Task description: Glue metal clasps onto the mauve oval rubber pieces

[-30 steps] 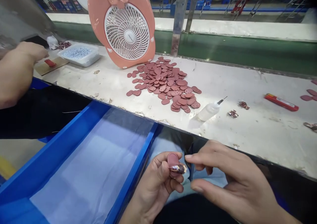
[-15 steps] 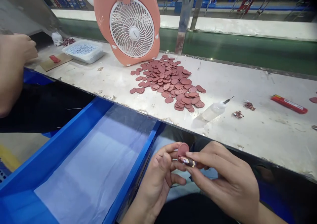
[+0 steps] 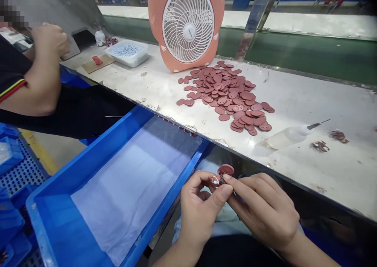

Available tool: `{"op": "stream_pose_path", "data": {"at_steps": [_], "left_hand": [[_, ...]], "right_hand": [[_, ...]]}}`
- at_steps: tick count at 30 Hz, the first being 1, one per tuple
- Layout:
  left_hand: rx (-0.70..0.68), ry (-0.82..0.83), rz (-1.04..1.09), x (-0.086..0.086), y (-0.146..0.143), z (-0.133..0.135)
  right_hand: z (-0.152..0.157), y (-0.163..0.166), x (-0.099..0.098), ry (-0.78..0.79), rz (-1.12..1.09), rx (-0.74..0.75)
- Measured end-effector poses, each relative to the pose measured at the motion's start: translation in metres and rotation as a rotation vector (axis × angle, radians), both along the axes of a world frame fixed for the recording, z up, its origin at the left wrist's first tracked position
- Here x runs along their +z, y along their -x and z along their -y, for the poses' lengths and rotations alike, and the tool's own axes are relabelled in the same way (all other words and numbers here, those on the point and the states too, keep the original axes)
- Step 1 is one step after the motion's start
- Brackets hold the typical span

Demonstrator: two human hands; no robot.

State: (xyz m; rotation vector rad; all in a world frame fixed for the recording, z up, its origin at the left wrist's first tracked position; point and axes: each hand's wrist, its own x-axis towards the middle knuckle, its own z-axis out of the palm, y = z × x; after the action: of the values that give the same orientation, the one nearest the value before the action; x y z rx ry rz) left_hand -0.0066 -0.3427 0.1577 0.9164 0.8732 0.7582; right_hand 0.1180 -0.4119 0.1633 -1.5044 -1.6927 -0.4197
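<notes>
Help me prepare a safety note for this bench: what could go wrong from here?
The left hand and right hand hold a small reddish part in front of the edge of the bench; it might slip from the hands and fall.

The clear bottle on the bench has a thin tip with no visible cover, which could prick someone reaching past.

Loose reddish discs lie piled close to the fan; a bump could scatter some, perhaps into the blue bin below.

Discs [image 3: 226, 92] heaped on bench [image 3: 309, 90], fan [image 3: 189, 33] behind them, tub [image 3: 138, 60] left of fan, bottle [image 3: 287, 138] right of discs. Bin [image 3: 92, 155] at bench's near edge, sheet [image 3: 129, 180] in it.
</notes>
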Motion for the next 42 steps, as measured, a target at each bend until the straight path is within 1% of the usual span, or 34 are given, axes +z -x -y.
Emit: {"op": "stream_pose_path", "data": {"at_steps": [5, 8, 10, 12, 14, 17, 20, 23, 25, 27, 31, 36, 39, 42], "left_hand": [[-0.030, 0.020, 0.011, -0.002, 0.004, -0.006], [-0.025, 0.049, -0.024, 0.000, 0.008, -0.010], [-0.019, 0.001, -0.131, -0.002, 0.013, -0.017], [-0.009, -0.098, -0.284, -0.009, 0.019, -0.034], [-0.008, -0.191, -0.407, -0.022, 0.022, -0.060], [-0.030, -0.294, -0.546, -0.052, 0.015, -0.112], [-0.162, -0.378, -0.695, -0.086, -0.008, -0.156], [-0.319, -0.422, -0.820, -0.115, -0.037, -0.179], [-0.400, -0.446, -0.887, -0.129, -0.055, -0.183], [-0.458, -0.465, -0.942, -0.140, -0.068, -0.184], [-0.521, -0.495, -1.017, -0.153, -0.080, -0.184], [-0.539, -0.532, -1.050, -0.161, -0.084, -0.183], [-0.525, -0.548, -1.047, -0.163, -0.088, -0.183], [-0.488, -0.554, -1.032, -0.161, -0.088, -0.184]], "right_hand": [[-0.008, 0.006, 0.000, 0.005, 0.016, 0.001], [-0.006, 0.008, 0.001, -0.006, 0.024, 0.007], [0.002, 0.008, 0.001, 0.006, 0.030, 0.030], [0.012, 0.004, -0.001, 0.041, 0.035, 0.060], [0.022, 0.000, -0.004, 0.079, 0.041, 0.081], [0.031, -0.007, -0.010, 0.109, 0.049, 0.081], [0.033, -0.010, -0.015, 0.112, 0.045, 0.063], [0.033, -0.010, -0.019, 0.132, 0.033, 0.061], [0.034, -0.011, -0.022, 0.157, 0.018, 0.060], [0.036, -0.012, -0.025, 0.172, -0.003, 0.055], [0.040, -0.013, -0.029, 0.191, -0.049, 0.029], [0.038, -0.017, -0.034, 0.189, -0.093, 0.003], [0.033, -0.016, -0.032, 0.191, -0.095, 0.013], [0.034, -0.017, -0.027, 0.189, -0.085, 0.000]]}}
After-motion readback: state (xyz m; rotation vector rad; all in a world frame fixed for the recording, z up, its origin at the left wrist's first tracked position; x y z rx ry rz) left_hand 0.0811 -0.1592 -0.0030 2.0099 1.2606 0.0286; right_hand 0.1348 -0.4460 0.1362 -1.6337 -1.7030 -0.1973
